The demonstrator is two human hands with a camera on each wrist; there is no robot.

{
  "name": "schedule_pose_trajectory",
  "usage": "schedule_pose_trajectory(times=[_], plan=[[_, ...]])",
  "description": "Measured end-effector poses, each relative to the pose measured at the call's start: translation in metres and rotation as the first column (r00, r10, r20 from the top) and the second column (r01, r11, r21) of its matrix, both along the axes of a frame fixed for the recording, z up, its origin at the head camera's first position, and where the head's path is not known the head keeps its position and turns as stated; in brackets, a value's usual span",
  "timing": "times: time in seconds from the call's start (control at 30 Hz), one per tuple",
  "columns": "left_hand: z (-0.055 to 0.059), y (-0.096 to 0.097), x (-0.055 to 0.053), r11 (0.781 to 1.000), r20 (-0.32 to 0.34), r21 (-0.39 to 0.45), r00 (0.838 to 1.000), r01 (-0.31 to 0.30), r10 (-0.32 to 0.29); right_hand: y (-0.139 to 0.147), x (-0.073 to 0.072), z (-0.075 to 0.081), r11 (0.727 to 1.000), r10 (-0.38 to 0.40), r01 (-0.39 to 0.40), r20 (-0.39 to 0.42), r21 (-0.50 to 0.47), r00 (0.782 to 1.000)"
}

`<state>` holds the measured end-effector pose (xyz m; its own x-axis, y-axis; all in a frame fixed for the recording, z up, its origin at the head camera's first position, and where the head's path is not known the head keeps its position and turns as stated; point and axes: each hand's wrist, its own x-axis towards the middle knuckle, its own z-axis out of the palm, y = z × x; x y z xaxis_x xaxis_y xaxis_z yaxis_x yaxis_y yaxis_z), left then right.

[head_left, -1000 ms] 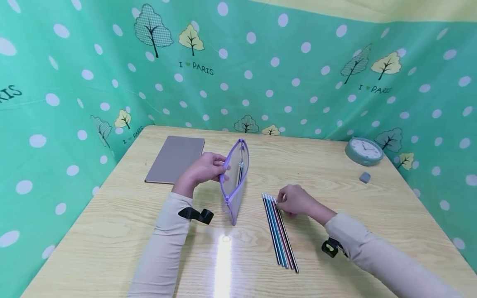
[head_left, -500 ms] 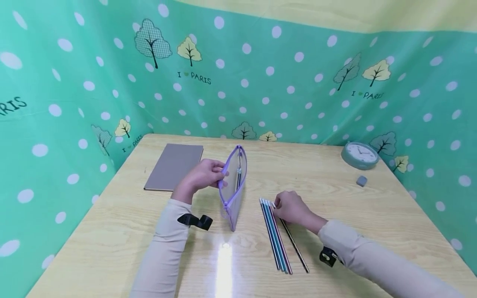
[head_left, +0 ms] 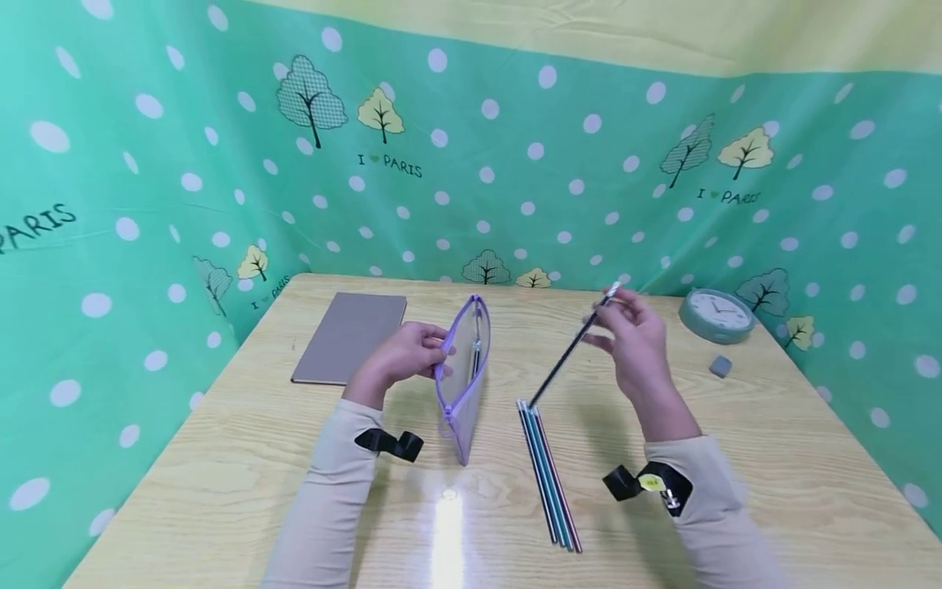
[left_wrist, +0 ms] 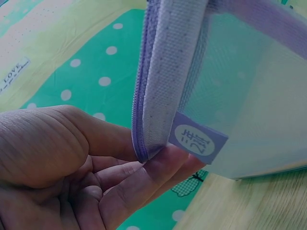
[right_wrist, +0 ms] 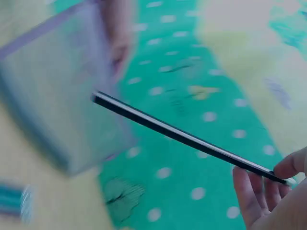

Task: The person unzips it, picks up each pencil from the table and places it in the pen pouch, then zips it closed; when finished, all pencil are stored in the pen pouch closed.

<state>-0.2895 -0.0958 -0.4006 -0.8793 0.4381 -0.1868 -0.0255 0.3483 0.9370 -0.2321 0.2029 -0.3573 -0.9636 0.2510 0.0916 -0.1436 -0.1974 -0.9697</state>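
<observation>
My left hand (head_left: 405,353) pinches the purple zipper edge of a mesh zip pouch (head_left: 467,417), which stands on the table with its mouth spread. One or more dark pencils (head_left: 475,360) show inside it. In the left wrist view, thumb and fingers hold the pouch's corner beside a small purple label (left_wrist: 199,140). Raised right of the pouch, my right hand (head_left: 642,352) holds a black pencil (head_left: 568,357) near its white top end, tilted with the other end down to the left. Below that end, several blue, teal and dark red pencils (head_left: 548,483) lie side by side.
A grey notebook (head_left: 352,337) lies at the back left, behind my left hand. At the back right stand a round green clock (head_left: 716,316) and a small grey eraser (head_left: 721,366). A polka-dot curtain (head_left: 515,196) closes off the table's far side.
My right hand slid the black pencil away from the row, then lifted it up off the table. The left hand still holds the pouch in about the same place.
</observation>
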Motion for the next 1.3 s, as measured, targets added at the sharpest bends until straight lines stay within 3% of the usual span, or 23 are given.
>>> schedule_pose_trajectory(times=[0.17,0.27,0.33,0.4,0.53,0.67,0.87,1.1,1.3], plan=[[0.000,0.004,0.000,1.000,0.006,0.007,1.000,0.001,-0.001,-0.003,0.000,0.004,0.955,-0.086,0.047,-0.123,-0.293,0.989],[0.002,0.006,-0.001,1.000,0.004,0.011,1.000,0.002,-0.002,-0.009,-0.003,0.003,0.932,-0.113,0.044,-0.176,-0.359,0.978],[0.003,0.007,-0.002,1.000,-0.008,0.015,1.000,0.006,-0.006,-0.015,-0.006,0.001,0.935,-0.107,0.028,-0.208,-0.354,0.972],[0.004,0.007,-0.003,1.000,-0.017,0.015,1.000,0.007,-0.007,-0.022,-0.008,-0.002,0.946,-0.087,0.011,-0.222,-0.323,0.971],[0.006,0.006,-0.004,1.000,-0.026,0.009,1.000,0.012,-0.012,-0.042,-0.010,-0.012,0.985,-0.003,-0.034,-0.215,-0.169,0.977],[0.007,0.006,-0.003,1.000,-0.026,0.005,1.000,0.012,-0.012,-0.060,-0.009,-0.024,0.997,0.061,-0.067,-0.209,-0.023,0.976],[0.008,0.005,0.000,1.000,-0.018,-0.004,1.000,-0.003,0.003,-0.072,-0.007,-0.034,0.991,0.104,-0.083,-0.210,0.105,0.972],[0.007,0.006,0.001,1.000,-0.005,-0.006,1.000,-0.012,0.012,-0.075,-0.006,-0.044,0.967,0.098,-0.066,-0.120,0.248,0.988],[0.005,0.006,0.001,1.000,0.006,-0.008,1.000,-0.016,0.016,-0.077,-0.007,-0.051,0.944,0.105,-0.071,-0.090,0.322,0.990]])
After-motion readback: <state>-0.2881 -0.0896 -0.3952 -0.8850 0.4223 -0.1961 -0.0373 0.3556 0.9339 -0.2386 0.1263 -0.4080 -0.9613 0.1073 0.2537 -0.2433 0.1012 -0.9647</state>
